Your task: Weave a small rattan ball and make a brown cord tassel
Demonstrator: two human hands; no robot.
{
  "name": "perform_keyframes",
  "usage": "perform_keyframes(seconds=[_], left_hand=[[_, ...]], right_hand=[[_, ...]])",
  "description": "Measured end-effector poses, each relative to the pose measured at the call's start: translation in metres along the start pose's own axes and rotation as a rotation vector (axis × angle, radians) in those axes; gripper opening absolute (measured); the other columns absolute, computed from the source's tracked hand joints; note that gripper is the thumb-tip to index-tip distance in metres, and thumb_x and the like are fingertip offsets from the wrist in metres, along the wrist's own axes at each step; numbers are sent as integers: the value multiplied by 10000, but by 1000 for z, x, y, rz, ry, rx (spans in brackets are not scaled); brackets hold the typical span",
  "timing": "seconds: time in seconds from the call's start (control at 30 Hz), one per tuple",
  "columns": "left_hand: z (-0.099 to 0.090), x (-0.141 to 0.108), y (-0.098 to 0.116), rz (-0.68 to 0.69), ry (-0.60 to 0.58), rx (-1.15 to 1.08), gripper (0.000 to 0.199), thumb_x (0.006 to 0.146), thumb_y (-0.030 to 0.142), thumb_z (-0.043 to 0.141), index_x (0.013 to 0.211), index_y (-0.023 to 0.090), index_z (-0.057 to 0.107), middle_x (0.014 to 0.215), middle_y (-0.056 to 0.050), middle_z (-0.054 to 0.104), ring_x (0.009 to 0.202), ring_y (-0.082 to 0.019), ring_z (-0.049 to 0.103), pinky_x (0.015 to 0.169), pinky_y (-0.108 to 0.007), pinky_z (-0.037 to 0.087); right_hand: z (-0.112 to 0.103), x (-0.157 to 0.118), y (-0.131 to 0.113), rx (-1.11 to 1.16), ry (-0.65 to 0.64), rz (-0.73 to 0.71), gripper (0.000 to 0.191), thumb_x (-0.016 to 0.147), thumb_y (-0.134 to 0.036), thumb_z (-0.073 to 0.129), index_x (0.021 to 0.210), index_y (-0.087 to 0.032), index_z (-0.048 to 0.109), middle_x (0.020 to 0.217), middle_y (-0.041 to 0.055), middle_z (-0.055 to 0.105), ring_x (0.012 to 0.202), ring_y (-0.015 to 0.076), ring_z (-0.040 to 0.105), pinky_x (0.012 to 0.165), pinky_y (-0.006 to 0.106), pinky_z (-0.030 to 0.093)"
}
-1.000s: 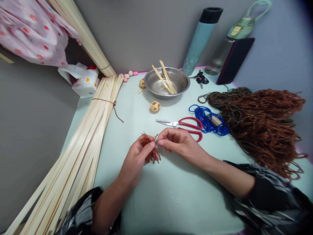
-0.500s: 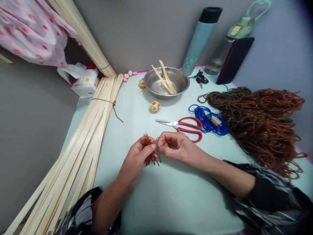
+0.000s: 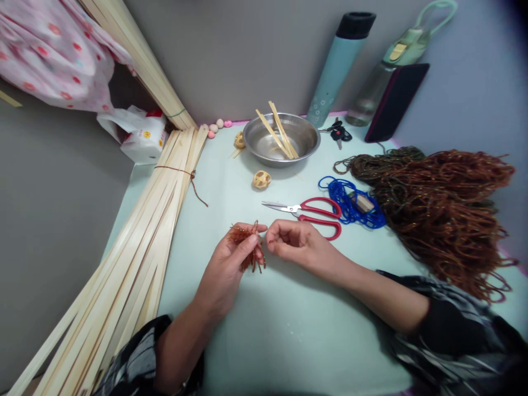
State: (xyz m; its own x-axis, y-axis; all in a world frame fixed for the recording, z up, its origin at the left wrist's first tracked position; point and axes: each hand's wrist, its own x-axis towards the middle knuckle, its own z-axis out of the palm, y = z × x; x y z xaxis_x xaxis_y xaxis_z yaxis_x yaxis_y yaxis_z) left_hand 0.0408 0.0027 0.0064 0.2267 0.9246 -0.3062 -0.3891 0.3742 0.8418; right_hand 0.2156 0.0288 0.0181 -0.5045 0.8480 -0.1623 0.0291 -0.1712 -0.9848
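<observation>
A small tassel of reddish-brown cord (image 3: 257,260) is pinched between the thumb and fingers of my left hand (image 3: 231,258), its cut ends sticking out above and below the thumb. Just to the right, apart from the tassel by a narrow gap, my right hand (image 3: 299,242) is closed with thumb and forefinger together. A tiny reddish bit shows at those fingertips, too small to name. Beyond my hands lie scissors with red handles (image 3: 319,204), blades slightly apart and pointing left. A woven ball (image 3: 261,180) sits farther back.
Blue cord (image 3: 350,206) and a large heap of brown yarn (image 3: 445,220) lie to the right. Behind stand a metal bowl (image 3: 251,151) with bamboo strips, a blue bottle (image 3: 336,71), keys (image 3: 340,133) and a phone (image 3: 396,104). Long bamboo strips (image 3: 136,247) fill the left side.
My right fingers have come away from the cord at the tassel's middle. My left hand has shifted slightly left and turned the tassel, with its forefinger now stretched out.
</observation>
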Motion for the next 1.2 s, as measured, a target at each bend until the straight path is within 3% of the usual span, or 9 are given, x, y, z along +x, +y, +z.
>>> perform_keyframes(seconds=[0.13, 0.37, 0.5, 0.63, 0.8, 0.97, 1.07, 1.2], left_hand=[[1, 0, -3, -16, -19, 92, 178, 954, 372, 603, 937, 195, 614, 717, 2, 646, 664, -124, 593, 642, -248, 430], [0, 2, -4, -49, -120, 154, 194, 879, 316, 706, 973, 156, 650, 740, -21, 683, 636, -117, 595, 593, -240, 393], [0, 1, -3, -48, -33, 110, 196, 855, 333, 732, 926, 168, 655, 767, -9, 671, 657, -116, 595, 612, -239, 415], [-1, 1, -3, 12, 44, 98, 162, 873, 332, 716, 897, 184, 655, 773, 13, 646, 682, -102, 576, 651, -229, 425], [-1, 2, -5, 41, 79, 103, 195, 844, 355, 741, 915, 183, 681, 803, 0, 656, 683, -109, 562, 613, -226, 412], [-2, 1, -5, 13, -39, 248, 192, 847, 345, 739, 898, 173, 671, 652, 37, 561, 563, -93, 452, 555, -234, 371], [-2, 1, -3, -2, -114, 303, 181, 853, 343, 736, 864, 172, 678, 647, 42, 521, 552, -83, 405, 552, -236, 353], [-2, 1, -3, -18, -38, 186, 195, 860, 362, 724, 861, 186, 640, 705, 32, 555, 580, -87, 453, 559, -232, 362]], right_hand=[[-2, 2, -2, 84, 63, -27, 176, 863, -314, 686, 815, -175, 590, 684, -19, 626, 607, 111, 554, 588, 243, 400], [-3, 2, -1, 61, 152, -52, 291, 866, -433, 727, 822, -168, 613, 634, -37, 561, 556, 94, 471, 538, 235, 349], [-5, -1, -2, -62, 188, -86, 321, 950, -476, 625, 836, -179, 582, 681, -29, 553, 593, 103, 465, 590, 252, 364], [-4, -4, -2, -136, 104, -87, 338, 996, -488, 548, 848, -184, 563, 687, -25, 526, 643, 121, 478, 624, 265, 376], [2, -3, -1, -9, 96, -53, 330, 855, -444, 755, 958, -196, 563, 786, -21, 560, 670, 117, 496, 608, 247, 406], [3, 0, -3, 38, 169, -104, 283, 828, -385, 786, 806, -177, 596, 684, -27, 557, 598, 102, 489, 561, 239, 415], [1, -1, -5, 26, 233, -135, 246, 844, -386, 768, 864, -176, 641, 758, 5, 629, 607, 106, 508, 561, 247, 431], [-1, -2, -3, -13, 257, -136, 273, 866, -431, 742, 913, -183, 640, 818, 13, 649, 611, 106, 512, 578, 251, 440]])
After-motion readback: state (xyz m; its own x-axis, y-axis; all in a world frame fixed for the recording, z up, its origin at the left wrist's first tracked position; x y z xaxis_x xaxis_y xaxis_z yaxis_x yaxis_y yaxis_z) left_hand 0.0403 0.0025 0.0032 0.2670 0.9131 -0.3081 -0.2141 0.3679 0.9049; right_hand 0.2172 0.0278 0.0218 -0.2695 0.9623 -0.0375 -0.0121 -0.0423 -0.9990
